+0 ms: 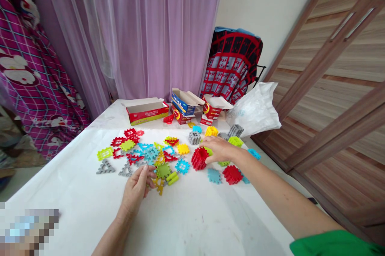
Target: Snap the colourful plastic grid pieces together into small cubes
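Note:
My left hand (139,182) is at the near side of a loose heap of plastic interlocking tiles. Its fingers are loosely curled and apart, with their tips by the left edge of a green square tile (163,170). A yellow triangular tile (159,186) and a pair of light-green pieces (172,178) lie just beside it. My right hand (221,148) reaches in from the right, its fingers and thumb around a bright green tile (208,151). The thumb is against or close to a stack of red square tiles (199,158); contact is unclear.
More stacks stand rightward: red (232,174), grey (194,138), yellow (211,131) and green (235,141). Grey triangles (105,167) lie far left. At the back are an open red box (147,112), a blue box (183,103) and a white plastic bag (255,109).

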Action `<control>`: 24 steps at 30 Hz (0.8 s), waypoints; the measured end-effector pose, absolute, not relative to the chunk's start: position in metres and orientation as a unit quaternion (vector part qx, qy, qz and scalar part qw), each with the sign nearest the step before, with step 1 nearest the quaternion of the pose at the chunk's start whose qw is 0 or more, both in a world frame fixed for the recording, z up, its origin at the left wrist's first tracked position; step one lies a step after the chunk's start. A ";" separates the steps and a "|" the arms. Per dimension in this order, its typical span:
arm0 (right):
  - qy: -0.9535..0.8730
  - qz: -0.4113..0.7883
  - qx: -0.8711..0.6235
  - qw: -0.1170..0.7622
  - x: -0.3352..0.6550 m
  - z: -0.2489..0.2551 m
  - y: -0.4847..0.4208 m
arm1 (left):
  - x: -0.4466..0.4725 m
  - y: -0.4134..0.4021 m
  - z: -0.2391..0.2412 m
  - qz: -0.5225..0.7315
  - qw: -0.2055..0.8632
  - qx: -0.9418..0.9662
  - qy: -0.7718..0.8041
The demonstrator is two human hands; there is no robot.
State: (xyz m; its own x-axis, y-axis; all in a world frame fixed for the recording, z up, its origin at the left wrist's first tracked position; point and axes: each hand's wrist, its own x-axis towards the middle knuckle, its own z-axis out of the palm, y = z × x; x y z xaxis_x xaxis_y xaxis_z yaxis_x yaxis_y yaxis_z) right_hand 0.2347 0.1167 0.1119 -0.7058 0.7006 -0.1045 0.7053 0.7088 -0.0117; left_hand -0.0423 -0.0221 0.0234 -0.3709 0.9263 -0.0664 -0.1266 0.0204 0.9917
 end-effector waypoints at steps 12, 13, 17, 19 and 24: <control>0.928 -0.016 0.366 0.061 0.231 0.113 0.115 | -0.043 -0.022 0.021 0.603 0.436 0.353 0.567; 0.928 -0.019 0.367 0.062 0.231 0.113 0.115 | -0.044 -0.022 0.021 0.602 0.437 0.354 0.567; 0.921 -0.028 0.384 0.064 0.235 0.116 0.113 | -0.045 -0.022 0.021 0.606 0.439 0.345 0.567; 0.916 -0.029 0.398 0.041 0.239 0.122 0.111 | -0.046 -0.022 0.022 0.615 0.437 0.335 0.565; 0.886 -0.052 0.426 -0.177 0.233 0.126 0.091 | -0.056 -0.019 0.024 0.654 0.398 0.314 0.561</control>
